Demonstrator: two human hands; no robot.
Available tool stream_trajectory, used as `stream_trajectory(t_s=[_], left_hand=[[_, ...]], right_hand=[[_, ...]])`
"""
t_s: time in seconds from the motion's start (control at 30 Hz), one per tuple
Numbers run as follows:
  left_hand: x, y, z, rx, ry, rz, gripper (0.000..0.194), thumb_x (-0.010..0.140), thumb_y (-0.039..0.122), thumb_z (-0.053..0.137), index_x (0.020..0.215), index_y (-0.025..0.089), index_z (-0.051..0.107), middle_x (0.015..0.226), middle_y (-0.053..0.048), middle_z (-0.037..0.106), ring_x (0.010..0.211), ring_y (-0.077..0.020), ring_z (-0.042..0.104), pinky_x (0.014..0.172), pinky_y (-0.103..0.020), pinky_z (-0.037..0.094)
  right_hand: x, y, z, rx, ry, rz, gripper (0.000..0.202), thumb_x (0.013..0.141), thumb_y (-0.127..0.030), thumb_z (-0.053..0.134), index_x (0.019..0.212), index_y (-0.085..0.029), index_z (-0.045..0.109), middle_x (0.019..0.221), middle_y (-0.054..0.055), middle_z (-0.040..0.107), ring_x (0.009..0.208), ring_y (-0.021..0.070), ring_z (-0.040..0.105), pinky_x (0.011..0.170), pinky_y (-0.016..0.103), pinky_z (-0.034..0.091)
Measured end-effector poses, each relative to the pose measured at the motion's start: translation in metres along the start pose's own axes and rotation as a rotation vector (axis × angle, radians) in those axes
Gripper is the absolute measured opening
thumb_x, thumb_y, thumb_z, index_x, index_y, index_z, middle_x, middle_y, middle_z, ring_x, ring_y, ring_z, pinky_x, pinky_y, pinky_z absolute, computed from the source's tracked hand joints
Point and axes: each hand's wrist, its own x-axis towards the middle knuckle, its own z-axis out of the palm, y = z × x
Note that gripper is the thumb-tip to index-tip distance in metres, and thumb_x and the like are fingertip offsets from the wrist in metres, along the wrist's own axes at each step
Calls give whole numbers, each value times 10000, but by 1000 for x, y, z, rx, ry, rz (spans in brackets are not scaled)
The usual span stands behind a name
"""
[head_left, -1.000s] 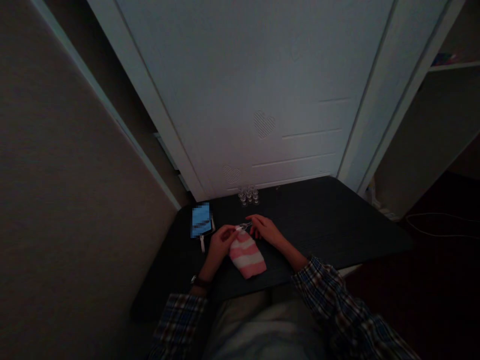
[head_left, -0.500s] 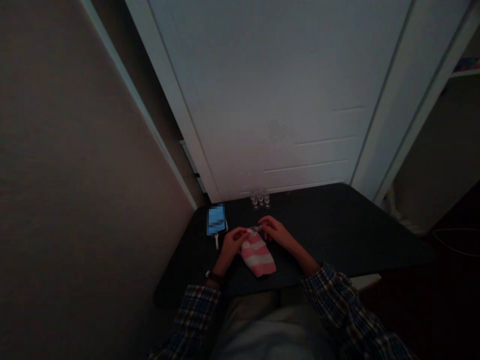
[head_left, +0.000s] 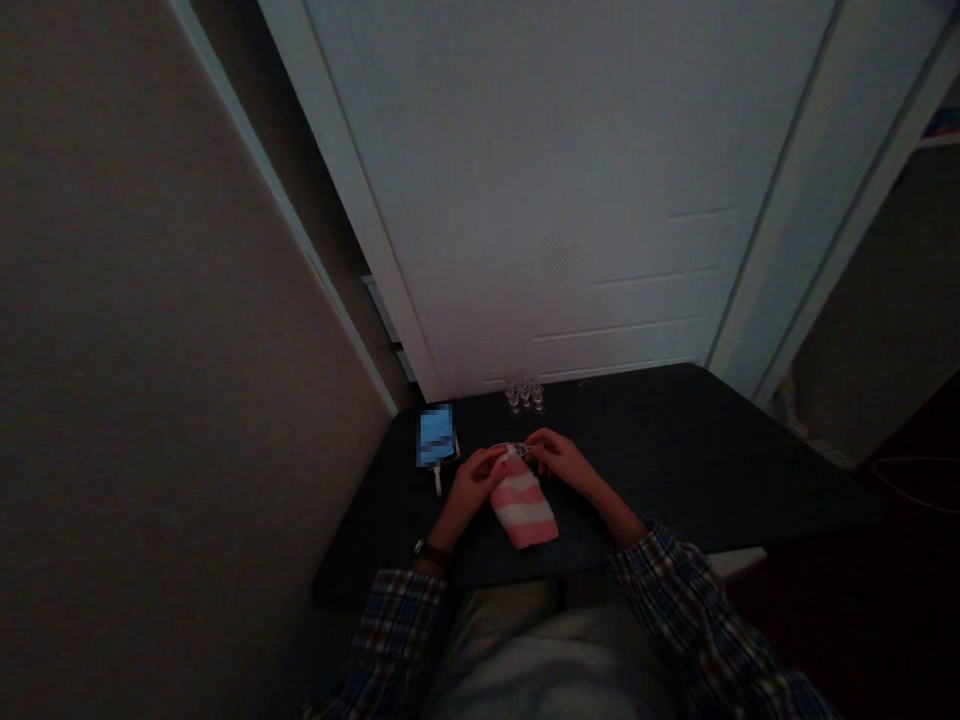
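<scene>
Pinching striped cloth (head_left: pixel 525 510) (likely light, limp, best held by its gathered top) with left hand (head_left: pixel 469 484) and, at the cloth's top, shiny piece (head_left: pixel 519 450) with right hand (head_left: pixel 561 460).

Head-worn camera looks forward and down at the table (head_left: pixel 645 460).

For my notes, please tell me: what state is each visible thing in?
Striped cloth: pinched near its top
Left hand: closed on the striped cloth
Right hand: fingers bent, grip unclear
Phone: screen lit
Small glasses: upright, grouped together
Watch: worn on left wrist
</scene>
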Motion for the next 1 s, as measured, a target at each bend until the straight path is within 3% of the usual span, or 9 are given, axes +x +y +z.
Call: stream_trajectory(t_s=[0.2, 0.37, 0.57, 0.7, 0.9, 1.0], left_hand=[[1, 3, 0, -44, -31, -24, 339, 715, 311, 623, 1017, 163, 580, 1014, -73, 638, 892, -194, 615, 782, -297, 488], [-1, 5, -1, -42, -23, -62, 353, 710, 310, 626, 1024, 161, 567, 1038, -73, 626, 902, -198, 607, 751, -282, 490], [-8, 11, -1, -66, -45, -91, 342, 758, 340, 568, 1041, 149, 582, 1006, -80, 640, 862, -201, 606, 669, -256, 489], [-9, 11, -5, -119, -81, -145, 395, 788, 340, 522, 1138, 159, 542, 1050, -87, 629, 730, -167, 610, 551, -235, 469], [-6, 6, -6, -118, -67, -58, 383, 722, 264, 613, 1089, 161, 570, 1060, -78, 628, 886, -193, 597, 691, -247, 478], [-5, 3, -6, -92, -27, -51, 367, 709, 269, 623, 1055, 155, 581, 996, -74, 640, 841, -189, 605, 684, -257, 478]], right_hand=[[-1, 0, 3, -36, -25, 22, 167, 800, -292, 505, 898, -175, 572, 672, -11, 588, 497, 79, 509, 446, 182, 395], [-3, -4, 3, -70, -16, 27, 143, 797, -284, 510, 867, -179, 576, 687, -7, 601, 495, 80, 514, 457, 189, 393], [-5, -7, 2, -83, 35, -16, 145, 802, -283, 504, 866, -182, 585, 628, -24, 573, 479, 79, 500, 465, 194, 387], [-2, -5, 4, -73, 42, 2, 149, 810, -284, 496, 858, -172, 581, 672, -9, 599, 488, 77, 506, 467, 191, 390], [-2, -6, 4, -114, 25, 6, 171, 815, -300, 493, 872, -166, 583, 695, -8, 592, 521, 79, 514, 482, 187, 385], [-3, -8, 5, -157, 5, 24, 172, 823, -300, 482, 862, -168, 585, 692, -9, 593, 525, 79, 514, 496, 191, 384]])
